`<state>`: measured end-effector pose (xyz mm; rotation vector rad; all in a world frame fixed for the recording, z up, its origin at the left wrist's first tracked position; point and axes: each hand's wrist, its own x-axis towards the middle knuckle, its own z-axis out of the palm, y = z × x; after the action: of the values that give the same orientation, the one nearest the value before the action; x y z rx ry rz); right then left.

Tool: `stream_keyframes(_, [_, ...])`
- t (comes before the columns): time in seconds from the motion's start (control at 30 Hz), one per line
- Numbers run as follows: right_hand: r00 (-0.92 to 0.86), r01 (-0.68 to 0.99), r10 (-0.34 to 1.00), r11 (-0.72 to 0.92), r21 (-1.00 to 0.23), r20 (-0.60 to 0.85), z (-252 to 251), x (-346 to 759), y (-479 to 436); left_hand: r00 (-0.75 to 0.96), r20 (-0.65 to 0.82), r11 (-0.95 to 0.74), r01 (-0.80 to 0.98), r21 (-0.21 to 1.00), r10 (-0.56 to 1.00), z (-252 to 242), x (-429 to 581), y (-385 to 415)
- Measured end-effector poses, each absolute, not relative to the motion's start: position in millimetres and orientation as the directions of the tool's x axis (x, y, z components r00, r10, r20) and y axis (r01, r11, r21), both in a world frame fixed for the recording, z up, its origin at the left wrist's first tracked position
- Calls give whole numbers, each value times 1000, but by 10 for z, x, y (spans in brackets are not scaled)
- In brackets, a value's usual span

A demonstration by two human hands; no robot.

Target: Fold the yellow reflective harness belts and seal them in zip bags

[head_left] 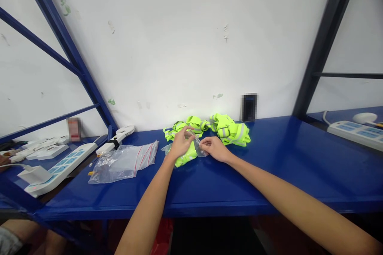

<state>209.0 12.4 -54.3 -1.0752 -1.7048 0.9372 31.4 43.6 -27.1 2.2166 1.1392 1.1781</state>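
Between my hands lies a clear plastic bag (201, 151) with a bundle of neon-yellow reflective straps (187, 157) inside it. My left hand (181, 142) pinches the bag's upper edge, its fingers curled over the plastic. At the bag's right side, my right hand (216, 147) grips the plastic between thumb and fingers. Behind my left hand is a loose heap of neon-yellow straps (196, 124) with grey reflective stripes. A second strap bundle (233, 130) rests just beyond my right hand.
Flat clear zip bags (122, 163) with red lines lie left on the blue table (269, 175). Behind them is a white handheld fan (124, 131). Power strips (64, 167) sit at both sides. A dark pixelated object (249, 107) leans on the wall. Part of another person (20, 231) shows lower left.
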Motion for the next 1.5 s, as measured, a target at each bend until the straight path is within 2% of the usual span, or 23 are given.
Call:
stream_keyframes(0.2, [-268,167,934,285,-944,235,-531,2103,134,389,499,-633,477,610,774,-281,311,434])
stream_keyframes(0.37, [-292,202,929,291,-935,227,-525,2109,147,429,518,-672,479,564,740,-271,317,406])
stream_keyframes(0.7, [-244,257,918,372,-892,312,-572,2074,197,421,504,-656,485,578,755,-256,334,398])
stream_keyframes(1.1, [-245,263,924,354,-898,293,-538,2095,142,402,517,-653,522,549,756,-245,337,382])
stream_keyframes(1.2, [-245,212,933,316,-925,263,-542,2088,145,404,517,-655,514,554,755,-249,333,385])
stream_keyframes(1.37, [-257,34,951,189,-981,175,-573,2063,173,413,522,-664,495,560,747,-258,323,398])
stream_keyframes(1.5, [-243,-5,960,140,-990,137,-586,2057,183,412,527,-668,492,558,743,-265,322,407])
